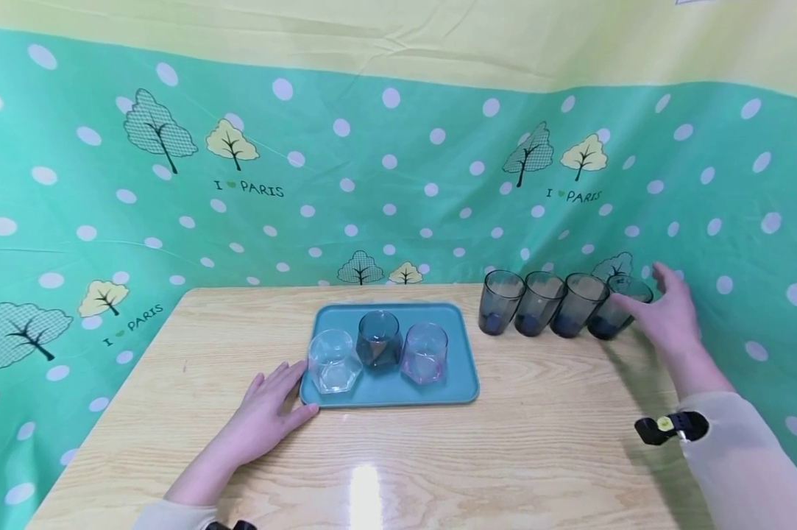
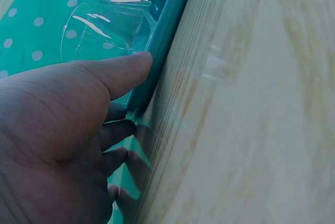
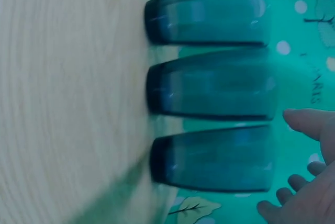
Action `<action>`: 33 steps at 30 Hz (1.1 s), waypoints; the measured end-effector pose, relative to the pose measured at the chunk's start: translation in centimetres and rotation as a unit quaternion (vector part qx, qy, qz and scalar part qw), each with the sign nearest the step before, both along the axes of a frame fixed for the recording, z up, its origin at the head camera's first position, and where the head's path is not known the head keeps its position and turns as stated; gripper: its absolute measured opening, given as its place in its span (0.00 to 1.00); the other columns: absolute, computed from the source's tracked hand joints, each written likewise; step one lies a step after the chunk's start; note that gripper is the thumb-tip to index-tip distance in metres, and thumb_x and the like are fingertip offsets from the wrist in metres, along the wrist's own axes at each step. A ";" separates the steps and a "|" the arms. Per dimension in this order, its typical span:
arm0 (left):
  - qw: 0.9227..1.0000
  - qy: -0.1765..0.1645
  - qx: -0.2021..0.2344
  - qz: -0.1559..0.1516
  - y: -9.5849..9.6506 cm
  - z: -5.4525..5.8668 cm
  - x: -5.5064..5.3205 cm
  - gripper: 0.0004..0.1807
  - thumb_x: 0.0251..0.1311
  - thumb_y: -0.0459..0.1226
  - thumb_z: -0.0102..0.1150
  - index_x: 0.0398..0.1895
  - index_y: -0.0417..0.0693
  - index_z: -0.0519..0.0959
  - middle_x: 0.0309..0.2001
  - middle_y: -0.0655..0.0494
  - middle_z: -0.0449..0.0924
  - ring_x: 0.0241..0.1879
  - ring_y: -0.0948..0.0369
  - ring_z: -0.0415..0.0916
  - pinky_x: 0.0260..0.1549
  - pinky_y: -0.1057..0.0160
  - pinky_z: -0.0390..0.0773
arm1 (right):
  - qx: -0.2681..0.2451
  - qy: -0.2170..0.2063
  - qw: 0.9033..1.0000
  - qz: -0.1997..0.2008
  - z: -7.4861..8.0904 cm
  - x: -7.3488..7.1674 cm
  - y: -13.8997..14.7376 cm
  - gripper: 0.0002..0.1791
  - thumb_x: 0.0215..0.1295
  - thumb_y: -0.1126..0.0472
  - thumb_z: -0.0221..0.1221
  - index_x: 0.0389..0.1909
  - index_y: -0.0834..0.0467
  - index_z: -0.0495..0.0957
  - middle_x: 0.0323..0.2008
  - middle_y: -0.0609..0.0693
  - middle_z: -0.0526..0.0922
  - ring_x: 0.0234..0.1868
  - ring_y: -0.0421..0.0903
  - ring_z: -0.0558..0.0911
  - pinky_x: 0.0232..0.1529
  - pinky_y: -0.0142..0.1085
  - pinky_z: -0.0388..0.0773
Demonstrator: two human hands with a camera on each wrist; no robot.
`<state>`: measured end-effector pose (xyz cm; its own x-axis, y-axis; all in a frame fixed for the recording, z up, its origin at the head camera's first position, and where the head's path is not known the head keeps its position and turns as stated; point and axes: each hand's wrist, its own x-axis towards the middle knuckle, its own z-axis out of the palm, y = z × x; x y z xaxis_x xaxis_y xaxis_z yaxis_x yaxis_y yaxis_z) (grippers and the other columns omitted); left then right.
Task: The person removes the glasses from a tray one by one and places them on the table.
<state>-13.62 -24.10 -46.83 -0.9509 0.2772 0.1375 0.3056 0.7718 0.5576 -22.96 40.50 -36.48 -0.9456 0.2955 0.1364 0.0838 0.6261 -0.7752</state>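
My left hand (image 1: 263, 416) lies at the near left corner of a blue tray (image 1: 398, 398), its thumb against the tray's edge. On the tray stand a clear glass (image 1: 335, 364), a dark grey glass (image 1: 379, 342) and a pinkish glass (image 1: 424, 355). At the right, my right hand (image 1: 670, 315) reaches to the rightmost of several tall smoky blue glasses, its thumb overlapping this glass (image 1: 611, 318) in the head view. In the right wrist view, the thumb and fingers are spread apart beyond the rim of the end glass (image 3: 214, 159), with a gap between.
The other tall glasses, such as the leftmost one (image 1: 500, 303), stand upright in a row at the table's back right. A green dotted cloth (image 1: 398, 162) hangs behind the wooden table (image 1: 504, 456) and along both sides, close to my right hand.
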 end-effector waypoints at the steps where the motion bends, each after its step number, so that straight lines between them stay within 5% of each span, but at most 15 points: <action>1: 1.000 0.000 0.000 0.000 0.0 0.0 0.0 0.45 0.75 0.50 0.71 0.83 0.33 0.66 0.79 0.32 0.69 0.82 0.30 0.56 0.77 0.22 0.42 | 0.002 0.004 1.000 0.000 0.3 0.1 -0.3 0.62 0.77 0.43 0.69 0.91 0.55 0.34 0.89 0.64 0.37 0.87 0.71 0.42 0.83 0.69 0.43; 17: 1.000 0.000 0.002 -0.001 0.0 0.0 0.0 0.45 0.75 0.50 0.70 0.83 0.32 0.66 0.78 0.31 0.69 0.82 0.30 0.56 0.77 0.22 0.42 | 0.012 0.068 0.997 0.039 3.7 1.0 -7.0 0.56 0.78 0.46 0.69 0.92 0.49 0.43 0.89 0.61 0.46 0.86 0.68 0.52 0.82 0.67 0.54; 33: 1.000 -0.006 -0.003 0.000 0.1 0.3 0.1 0.44 0.76 0.50 0.69 0.83 0.32 0.65 0.79 0.32 0.68 0.82 0.30 0.55 0.78 0.23 0.42 | -0.040 0.118 0.984 0.129 3.4 1.2 -16.0 0.51 0.77 0.51 0.71 0.91 0.45 0.51 0.87 0.52 0.56 0.86 0.58 0.58 0.84 0.56 0.58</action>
<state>-13.55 -24.00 -46.56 -0.9526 0.2776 0.1248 0.2989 0.7757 0.5558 -21.76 24.55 -33.07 -0.9355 0.0677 0.3467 -0.2583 0.5384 -0.8021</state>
